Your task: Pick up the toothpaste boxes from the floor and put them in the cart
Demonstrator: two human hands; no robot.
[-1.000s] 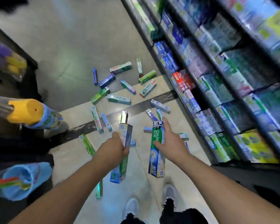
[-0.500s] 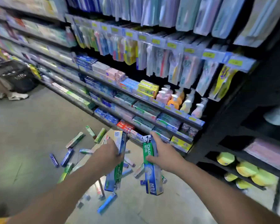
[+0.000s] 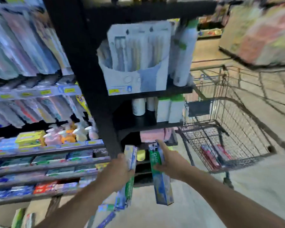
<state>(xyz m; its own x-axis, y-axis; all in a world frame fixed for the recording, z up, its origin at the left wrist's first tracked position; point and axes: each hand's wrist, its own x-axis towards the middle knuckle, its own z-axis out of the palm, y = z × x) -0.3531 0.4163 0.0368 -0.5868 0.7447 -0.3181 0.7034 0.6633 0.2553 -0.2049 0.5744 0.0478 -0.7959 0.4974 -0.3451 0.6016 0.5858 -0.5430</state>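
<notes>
Glossy printed cardboard toothpaste boxes (image 3: 161, 181), bare wire-mesh metal cart (image 3: 234, 129), smooth, faintly shiny floor (image 3: 196, 208)

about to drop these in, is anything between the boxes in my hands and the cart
Nothing visible blocks the way. The right hand grips a green and blue toothpaste box, the left hand another toothpaste box. The wire cart stands open-topped to the right; the black shelf end lies left of that path.

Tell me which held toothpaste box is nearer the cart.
The green-and-blue toothpaste box in the right hand; it's closer to the wire shopping cart.
</notes>
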